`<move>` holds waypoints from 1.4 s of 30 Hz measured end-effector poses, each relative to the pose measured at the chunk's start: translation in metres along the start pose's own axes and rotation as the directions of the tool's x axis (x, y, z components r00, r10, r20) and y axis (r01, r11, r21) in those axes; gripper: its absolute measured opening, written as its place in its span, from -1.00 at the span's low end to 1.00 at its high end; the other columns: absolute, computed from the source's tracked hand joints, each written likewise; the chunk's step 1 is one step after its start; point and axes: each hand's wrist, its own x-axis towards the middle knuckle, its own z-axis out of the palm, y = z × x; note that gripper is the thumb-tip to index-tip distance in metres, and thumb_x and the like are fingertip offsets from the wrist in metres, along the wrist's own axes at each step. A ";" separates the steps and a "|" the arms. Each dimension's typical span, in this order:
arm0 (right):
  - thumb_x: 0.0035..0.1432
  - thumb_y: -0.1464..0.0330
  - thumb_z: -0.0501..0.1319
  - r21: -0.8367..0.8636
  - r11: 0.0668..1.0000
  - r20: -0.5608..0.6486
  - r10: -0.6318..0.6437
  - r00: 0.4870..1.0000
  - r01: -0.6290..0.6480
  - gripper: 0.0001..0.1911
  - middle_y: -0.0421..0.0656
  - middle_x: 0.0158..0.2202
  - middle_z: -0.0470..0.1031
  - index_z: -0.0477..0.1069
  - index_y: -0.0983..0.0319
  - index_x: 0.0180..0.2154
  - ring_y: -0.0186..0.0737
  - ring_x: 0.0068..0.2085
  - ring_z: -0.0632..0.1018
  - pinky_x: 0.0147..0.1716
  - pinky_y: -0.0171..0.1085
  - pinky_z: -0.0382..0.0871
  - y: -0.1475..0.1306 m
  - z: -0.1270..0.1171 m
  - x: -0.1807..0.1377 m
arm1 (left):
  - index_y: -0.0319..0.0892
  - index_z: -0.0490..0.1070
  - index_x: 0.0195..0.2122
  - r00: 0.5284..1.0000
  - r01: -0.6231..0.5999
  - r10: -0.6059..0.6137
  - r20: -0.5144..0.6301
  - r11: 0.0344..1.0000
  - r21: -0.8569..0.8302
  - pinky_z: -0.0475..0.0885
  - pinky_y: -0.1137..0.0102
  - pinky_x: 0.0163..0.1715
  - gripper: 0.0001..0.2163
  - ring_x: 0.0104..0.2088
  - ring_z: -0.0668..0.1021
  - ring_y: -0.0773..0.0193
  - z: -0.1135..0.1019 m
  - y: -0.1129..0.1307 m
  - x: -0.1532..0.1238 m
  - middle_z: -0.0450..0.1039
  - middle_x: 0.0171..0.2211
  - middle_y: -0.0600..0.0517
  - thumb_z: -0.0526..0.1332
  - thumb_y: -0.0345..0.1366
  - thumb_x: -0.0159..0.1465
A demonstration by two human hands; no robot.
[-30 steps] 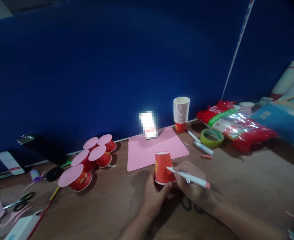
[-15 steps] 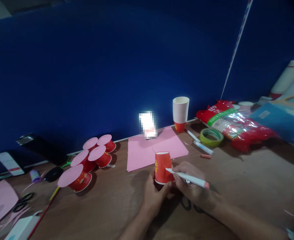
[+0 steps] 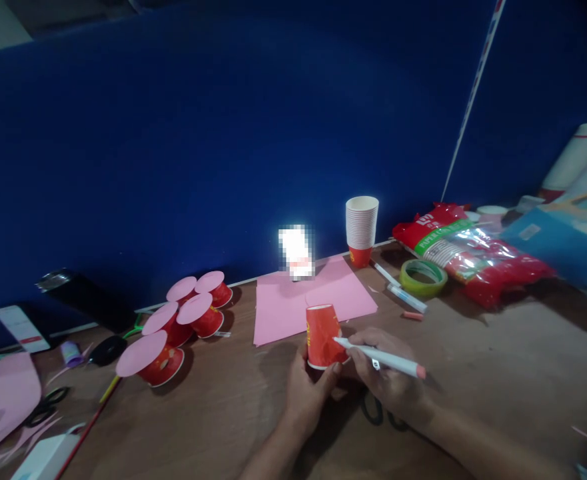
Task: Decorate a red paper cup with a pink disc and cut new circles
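Note:
A red paper cup (image 3: 322,337), held upside down with its rim at the bottom, is gripped by my left hand (image 3: 307,397) around its lower side. In my right hand (image 3: 390,367) is a white marker (image 3: 386,357) with a pinkish-red end; its tip is at the cup's right side, and I cannot tell whether it touches. Beneath my right hand, black scissor handles (image 3: 372,408) show, with the rest hidden. Pink paper sheets (image 3: 283,303) lie just behind the cup.
Several red cups topped with pink paper discs (image 3: 140,353) stand at left. A stack of cups (image 3: 362,223), green tape (image 3: 423,277), a bagged cup pack (image 3: 468,250) and a marker cap (image 3: 413,316) are at right. Scissors (image 3: 46,405) and a black bottle (image 3: 80,297) sit far left.
The cup has turned and shifted slightly left in my left hand, so its yellow lettering is nearer the left edge. The marker has moved a little to the right.

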 end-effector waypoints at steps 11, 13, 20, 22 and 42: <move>0.18 0.48 0.14 0.004 1.000 0.023 -0.015 1.000 0.015 -0.90 -0.21 -0.48 0.51 0.40 0.20 -0.35 -0.29 -0.47 0.53 -0.44 -0.33 0.42 0.000 0.002 0.000 | -0.28 0.38 -0.04 1.000 0.004 -0.004 0.023 1.000 0.000 0.42 0.26 -0.13 -0.47 -0.13 0.55 0.02 -0.001 -0.003 0.000 0.52 -0.11 -0.18 0.35 -0.06 0.04; 0.17 0.47 0.16 0.003 1.000 0.015 -0.008 1.000 0.008 -0.91 -0.21 -0.47 0.52 0.41 0.20 -0.36 -0.29 -0.46 0.54 -0.44 -0.33 0.42 0.000 0.002 0.000 | -0.27 0.37 -0.04 1.000 0.001 -0.001 0.020 1.000 -0.001 0.42 0.26 -0.13 -0.48 -0.13 0.55 0.03 -0.001 -0.004 -0.001 0.52 -0.11 -0.17 0.35 -0.07 0.05; 0.16 0.49 0.16 -0.004 1.000 0.002 -0.016 1.000 0.016 -0.90 -0.20 -0.49 0.51 0.41 0.21 -0.37 -0.30 -0.48 0.53 -0.46 -0.33 0.41 0.000 0.003 0.002 | -0.27 0.37 -0.05 1.000 -0.004 0.005 0.009 0.999 -0.037 0.43 0.30 -0.14 -0.47 -0.14 0.56 0.05 0.000 -0.001 -0.001 0.53 -0.12 -0.16 0.37 -0.07 0.02; 0.16 0.48 0.15 -0.001 1.000 -0.007 -0.025 1.000 0.025 -0.90 -0.20 -0.50 0.51 0.40 0.22 -0.37 -0.29 -0.49 0.53 -0.47 -0.32 0.41 0.000 0.002 0.002 | -0.27 0.39 -0.06 1.000 0.007 -0.007 0.002 0.999 -0.041 0.43 0.29 -0.15 -0.46 -0.14 0.56 0.04 0.000 0.000 0.000 0.53 -0.13 -0.16 0.38 -0.06 0.00; 0.18 0.47 0.15 -0.017 1.000 0.025 -0.009 1.000 0.010 -0.92 -0.21 -0.47 0.51 0.39 0.20 -0.34 -0.30 -0.46 0.54 -0.44 -0.33 0.44 0.003 0.003 0.000 | -0.26 0.41 -0.08 1.000 0.012 -0.012 -0.016 1.000 -0.007 0.43 0.29 -0.15 -0.50 -0.17 0.56 0.05 0.002 0.000 -0.002 0.54 -0.15 -0.14 0.39 -0.09 0.00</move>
